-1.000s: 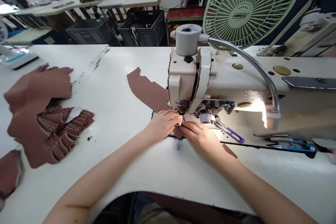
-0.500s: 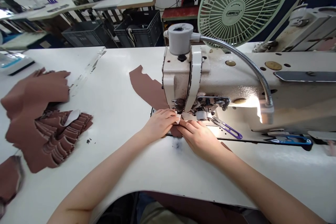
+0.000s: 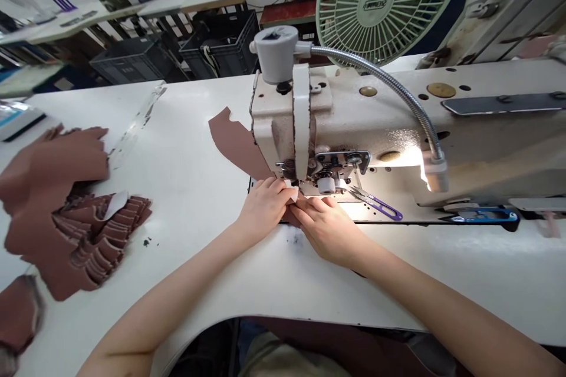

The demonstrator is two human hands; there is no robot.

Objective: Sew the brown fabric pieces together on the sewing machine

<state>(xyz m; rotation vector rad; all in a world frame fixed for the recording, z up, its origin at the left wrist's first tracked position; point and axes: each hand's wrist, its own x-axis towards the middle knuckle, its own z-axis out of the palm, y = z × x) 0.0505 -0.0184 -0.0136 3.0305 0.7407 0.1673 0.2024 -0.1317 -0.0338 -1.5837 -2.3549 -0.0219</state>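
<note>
A brown leather-like piece (image 3: 239, 144) lies under the sewing machine head (image 3: 283, 123), its notched end sticking out behind and to the left. My left hand (image 3: 262, 211) presses on it beside the needle area, fingers bent and close together. A small white scrap or wrap (image 3: 290, 191) shows at those fingertips; I cannot make out which. Close by, my right hand (image 3: 329, 230) holds the near part of the piece down, fingers together and thumb hidden. The needle and presser foot are mostly hidden. Purple-handled thread snips (image 3: 378, 205) lie right of the needle area.
Stacked brown pieces (image 3: 84, 206) lie at left, with another brown piece (image 3: 20, 312) nearer me. Blue thread snips (image 3: 481, 215) rest at right. A lamp on a flexible neck (image 3: 435, 171) lights the machine bed. Behind stand a green fan (image 3: 384, 3) and grey crates (image 3: 221, 47).
The camera view has shifted, so the machine and fan appear further left and higher. Both hands stay on the brown piece near the needle area, with little visible movement.
</note>
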